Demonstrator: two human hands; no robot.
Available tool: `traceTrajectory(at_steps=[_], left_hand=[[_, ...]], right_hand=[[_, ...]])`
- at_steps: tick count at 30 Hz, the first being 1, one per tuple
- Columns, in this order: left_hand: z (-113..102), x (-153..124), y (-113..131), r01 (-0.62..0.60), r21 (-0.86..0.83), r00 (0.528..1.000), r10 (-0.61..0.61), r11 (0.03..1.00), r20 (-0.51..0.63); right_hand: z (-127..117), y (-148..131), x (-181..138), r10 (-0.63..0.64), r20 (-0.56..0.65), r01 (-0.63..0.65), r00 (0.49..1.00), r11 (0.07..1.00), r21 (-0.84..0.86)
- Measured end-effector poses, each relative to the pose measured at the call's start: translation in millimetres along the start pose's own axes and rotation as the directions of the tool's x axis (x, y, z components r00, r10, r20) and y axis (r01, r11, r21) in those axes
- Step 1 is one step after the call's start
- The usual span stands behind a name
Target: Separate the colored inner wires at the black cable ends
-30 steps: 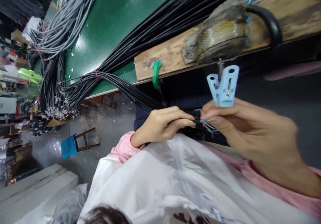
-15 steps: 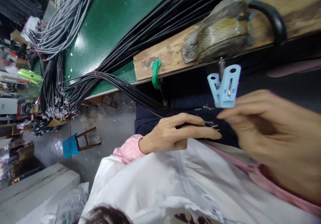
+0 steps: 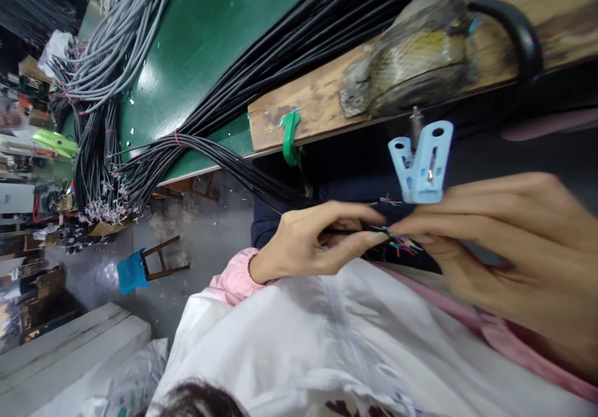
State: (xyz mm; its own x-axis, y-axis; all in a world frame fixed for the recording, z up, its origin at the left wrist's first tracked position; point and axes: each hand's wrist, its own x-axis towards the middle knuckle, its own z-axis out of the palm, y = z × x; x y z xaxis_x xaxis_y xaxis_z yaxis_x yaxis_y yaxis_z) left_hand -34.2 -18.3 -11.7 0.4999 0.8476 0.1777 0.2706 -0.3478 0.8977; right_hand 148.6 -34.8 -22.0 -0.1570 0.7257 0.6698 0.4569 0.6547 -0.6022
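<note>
My left hand point(image 3: 315, 239) is closed around the end of a black cable, its thumb and fingertips pinching the cable close to the stripped end. Thin coloured wires point(image 3: 405, 243) fan out from that end. At them, my right hand point(image 3: 504, 236) pinches with thumb and forefinger; its fingers are slightly blurred. Just above the right fingertips is a light blue clip point(image 3: 433, 166), like a clothes peg, on a metal shaft below a tape-wrapped device point(image 3: 415, 58). The bundle of black cables point(image 3: 224, 153) runs from the table edge down toward my left hand.
A wooden board point(image 3: 317, 105) lies along the edge of the green table point(image 3: 205, 24), with a green hook point(image 3: 290, 139) at its side. Long black cables point(image 3: 280, 43) lie behind it. Grey cables point(image 3: 126, 49) hang at left. A blue stool point(image 3: 132, 272) stands on the floor.
My left hand has closed on a black cable, its fingers drawn in from a looser, stretched pose. My right hand has moved slightly down to the coloured wires at the cable's end.
</note>
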Motion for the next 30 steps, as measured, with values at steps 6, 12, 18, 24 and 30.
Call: traceTrajectory(at_steps=[6, 12, 18, 24, 30], left_hand=[[-1, 9, 5, 0.102, -0.234, 0.994, -0.094, 0.967, 0.045], [9, 17, 12, 0.096, -0.255, 0.978, -0.139, 0.962, -0.155], [16, 29, 13, -0.158, -0.217, 0.926, 0.068, 0.963, -0.371], [22, 31, 11, -0.216, -0.136, 0.883, 0.134, 0.967, -0.450], [15, 22, 13, -0.211, -0.105, 0.904, 0.153, 0.972, -0.400]], right_hand=[[0, 23, 5, 0.147, 0.024, -0.147, 0.989, 0.944, 0.296], [17, 26, 26, 0.701, 0.196, -0.617, 0.686, 0.418, 0.667], [31, 21, 54, 0.591, 0.539, -0.676, 0.600, 0.016, 0.737], [45, 25, 63, 0.403, 0.552, -0.584, 0.730, -0.052, 0.810], [39, 21, 22, 0.583, 0.338, -0.541, 0.738, 0.212, 0.814]])
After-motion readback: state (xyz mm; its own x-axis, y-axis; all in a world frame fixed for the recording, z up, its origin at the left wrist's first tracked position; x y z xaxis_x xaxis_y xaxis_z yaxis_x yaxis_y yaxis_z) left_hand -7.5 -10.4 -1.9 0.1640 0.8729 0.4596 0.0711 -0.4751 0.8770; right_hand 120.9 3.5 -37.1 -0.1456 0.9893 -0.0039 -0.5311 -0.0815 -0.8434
